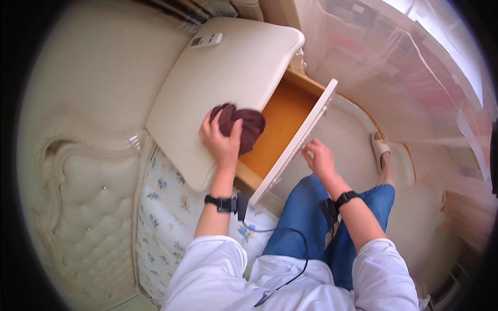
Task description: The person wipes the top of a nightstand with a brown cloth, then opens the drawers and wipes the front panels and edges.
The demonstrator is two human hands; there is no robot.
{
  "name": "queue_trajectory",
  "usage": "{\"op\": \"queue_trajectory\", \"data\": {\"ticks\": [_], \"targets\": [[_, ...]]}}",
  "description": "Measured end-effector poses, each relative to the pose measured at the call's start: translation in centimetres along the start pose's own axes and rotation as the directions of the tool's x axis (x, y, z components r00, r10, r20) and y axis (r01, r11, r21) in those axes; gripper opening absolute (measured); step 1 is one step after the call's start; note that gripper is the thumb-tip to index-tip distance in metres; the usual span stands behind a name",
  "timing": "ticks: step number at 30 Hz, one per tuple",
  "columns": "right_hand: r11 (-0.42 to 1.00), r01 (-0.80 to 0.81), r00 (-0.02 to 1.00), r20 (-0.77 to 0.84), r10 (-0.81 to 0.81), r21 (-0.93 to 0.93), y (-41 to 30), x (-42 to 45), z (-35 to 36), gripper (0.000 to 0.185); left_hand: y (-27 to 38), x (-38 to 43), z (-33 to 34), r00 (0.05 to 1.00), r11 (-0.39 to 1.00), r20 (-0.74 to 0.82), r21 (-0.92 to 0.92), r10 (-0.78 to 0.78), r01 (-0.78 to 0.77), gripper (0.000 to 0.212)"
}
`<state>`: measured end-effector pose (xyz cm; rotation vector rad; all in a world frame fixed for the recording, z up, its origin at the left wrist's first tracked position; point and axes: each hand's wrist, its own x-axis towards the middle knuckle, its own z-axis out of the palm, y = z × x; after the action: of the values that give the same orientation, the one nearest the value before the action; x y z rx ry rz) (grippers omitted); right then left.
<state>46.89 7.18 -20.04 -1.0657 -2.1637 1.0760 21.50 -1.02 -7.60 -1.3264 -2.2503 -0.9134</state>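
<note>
My left hand (221,138) grips a bundle of dark brown cloth (247,124) over the front edge of a cream nightstand (218,74). The bundle partly overlaps the pulled-out drawer (290,112), whose visible orange-brown bottom is bare. At the outer face of the white drawer front (295,142), my right hand (319,157) has its fingers curled at the handle. Whether those fingers touch the handle is hard to tell.
A white remote control (206,40) lies at the nightstand's back. Beside it are a floral mattress (163,217) and a tufted headboard (97,210). Sheer netting (389,77) hangs at right. A black cable (303,241) runs from my left wrist strap across my lap.
</note>
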Motion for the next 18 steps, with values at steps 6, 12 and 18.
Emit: {"op": "queue_trajectory", "data": {"ticks": [6,12,18], "targets": [[0.976,-0.049,0.992,0.100,0.072,-0.214,-3.1,-0.6,-0.9,0.010,1.2,-1.1,-7.2,0.941,0.987,0.315,-0.139,0.121,-0.080,0.048],[0.974,-0.090,0.985,0.126,0.118,-0.207,-1.2,-1.6,-1.3,0.015,1.0,-6.9,-9.2,0.903,0.907,0.429,-0.383,0.009,0.173,0.044],[0.984,-0.065,0.952,0.285,0.112,-0.169,-2.3,-0.7,-3.5,0.015,0.0,-8.6,-3.9,0.778,0.931,0.621,-0.220,-0.096,0.291,0.074]]}}
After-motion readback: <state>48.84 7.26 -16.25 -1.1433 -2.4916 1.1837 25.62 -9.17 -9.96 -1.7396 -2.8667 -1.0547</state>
